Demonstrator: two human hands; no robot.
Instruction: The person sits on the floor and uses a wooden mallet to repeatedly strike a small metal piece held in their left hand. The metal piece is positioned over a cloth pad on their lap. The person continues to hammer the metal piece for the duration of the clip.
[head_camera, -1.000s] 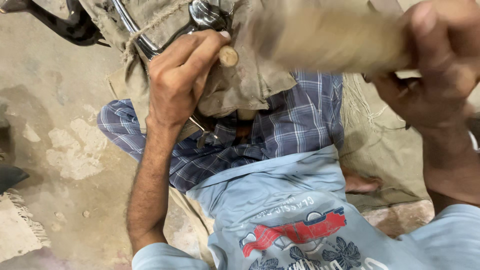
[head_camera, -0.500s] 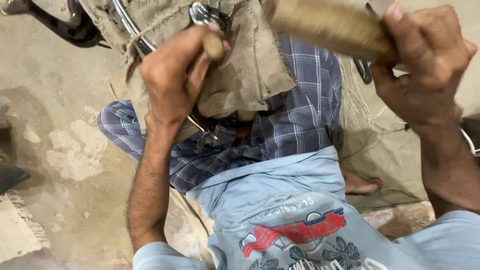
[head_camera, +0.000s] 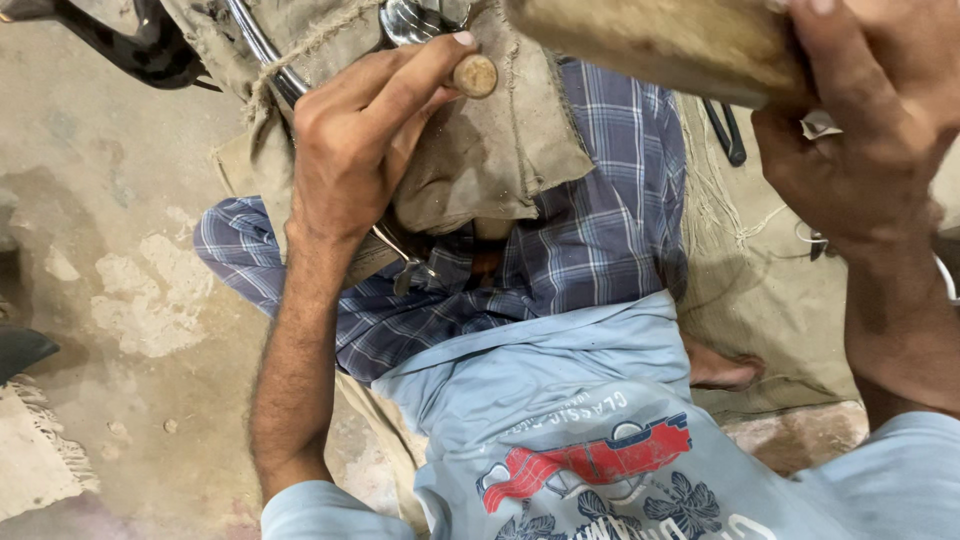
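Left hand (head_camera: 350, 150) gripping wooden peg (head_camera: 474, 75), right hand (head_camera: 860, 120) perhaps clutching mallet (head_camera: 660, 40)

Single view only, head-mounted camera; no second view, so no shared field to log. Lens looks steeply down along the wearer's own torso onto the lap. Wearer's body enters from the bottom edge; the scene's far side is at the top. Very close range: the left hand (head_camera: 365, 140) fills the upper centre and the right hand (head_camera: 860, 130) is cut by the top and right edges. The wooden piece (head_camera: 660, 40) in the right hand's grip runs out of the top edge. The concrete floor (head_camera: 110, 220) occupies the left third of the frame, seen nearly straight down.
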